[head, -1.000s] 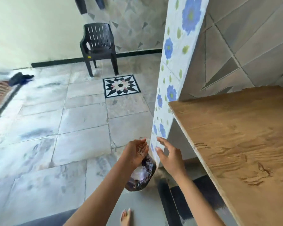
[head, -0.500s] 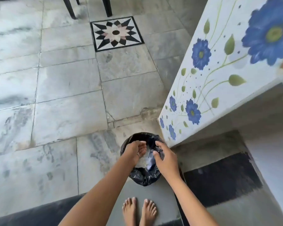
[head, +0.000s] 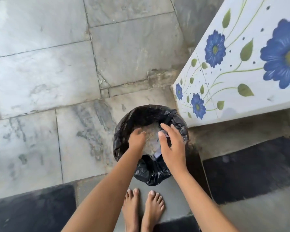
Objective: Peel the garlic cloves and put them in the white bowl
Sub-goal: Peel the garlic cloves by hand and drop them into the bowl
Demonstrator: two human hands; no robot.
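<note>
**Left hand (head: 136, 139) and right hand (head: 172, 148) above the bin (head: 141, 113)**

My left hand hangs over the mouth of the small round bin, back to the camera, fingers bent down into it. I cannot tell whether they pinch anything. My right hand is just beside it, released, fingers spread and loosely straight over the right side of the opening, holding nothing. A black liner (head: 151, 174) is folded over the rim, and pale papery scraps (head: 151, 143) lie inside between my hands. Neither the garlic cloves nor the white bowl show in this view. The bin stands on the marble floor (head: 40, 67) by the corner of a white panel painted with blue flowers (head: 241, 67). My bare feet (head: 153, 203) are just behind it.
</note>
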